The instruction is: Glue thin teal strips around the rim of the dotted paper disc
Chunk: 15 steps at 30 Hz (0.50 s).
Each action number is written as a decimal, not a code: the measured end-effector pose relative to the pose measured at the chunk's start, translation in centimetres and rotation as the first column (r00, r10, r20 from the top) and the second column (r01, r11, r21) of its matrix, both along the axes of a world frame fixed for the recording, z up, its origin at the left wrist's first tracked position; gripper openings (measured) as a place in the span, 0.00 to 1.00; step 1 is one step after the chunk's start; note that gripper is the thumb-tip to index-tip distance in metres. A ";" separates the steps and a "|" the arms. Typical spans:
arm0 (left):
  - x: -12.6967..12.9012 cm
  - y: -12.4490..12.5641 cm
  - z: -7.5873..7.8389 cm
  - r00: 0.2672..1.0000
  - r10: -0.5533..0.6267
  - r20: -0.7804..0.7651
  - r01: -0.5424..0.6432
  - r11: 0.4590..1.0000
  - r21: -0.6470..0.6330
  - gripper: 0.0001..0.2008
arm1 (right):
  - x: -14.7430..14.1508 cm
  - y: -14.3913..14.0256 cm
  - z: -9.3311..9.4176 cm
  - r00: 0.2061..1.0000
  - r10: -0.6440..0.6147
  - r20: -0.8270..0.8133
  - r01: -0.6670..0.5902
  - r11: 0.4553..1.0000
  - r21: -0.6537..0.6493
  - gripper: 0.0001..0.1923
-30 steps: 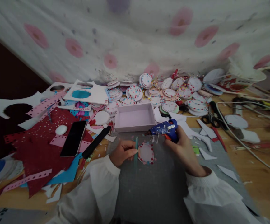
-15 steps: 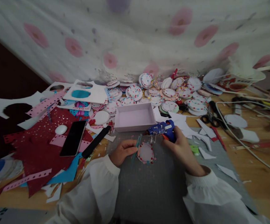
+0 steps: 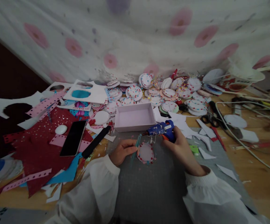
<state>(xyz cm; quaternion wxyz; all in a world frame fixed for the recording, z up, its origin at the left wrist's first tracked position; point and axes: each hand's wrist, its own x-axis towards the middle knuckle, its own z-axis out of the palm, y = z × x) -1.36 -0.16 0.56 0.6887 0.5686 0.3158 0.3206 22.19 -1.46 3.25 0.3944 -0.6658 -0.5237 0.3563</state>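
The box (image 3: 135, 117) looks like smooth, matt card. By its right front corner, the glue gun (image 3: 161, 128) is plastic with a slight sheen. Left of the box, the phone (image 3: 73, 138) has a smooth, glossy face. Behind the box hangs creased, matt cloth (image 3: 135, 34); right of the box, the tabletop (image 3: 261, 194) is wood.

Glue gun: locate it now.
In the head view, the glue gun is right of centre, in the right hand, by the near right corner of the open box.
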 end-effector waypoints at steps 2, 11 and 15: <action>0.1 0.0 0.1 0.999 0.019 0.026 -0.019 1.000 -0.001 0.21 | 0.1 0.0 -0.2 1.000 0.003 -0.007 -0.003 1.000 0.014 0.14; 0.4 0.0 0.8 0.992 0.073 0.101 -0.075 0.997 0.011 0.17 | 0.3 0.0 -0.3 0.998 0.052 0.045 -0.050 0.997 -0.060 0.14; 0.6 0.0 1.0 0.992 0.086 0.088 -0.088 0.996 0.009 0.17 | 0.2 0.0 -0.1 0.996 0.077 0.049 -0.073 0.994 -0.076 0.14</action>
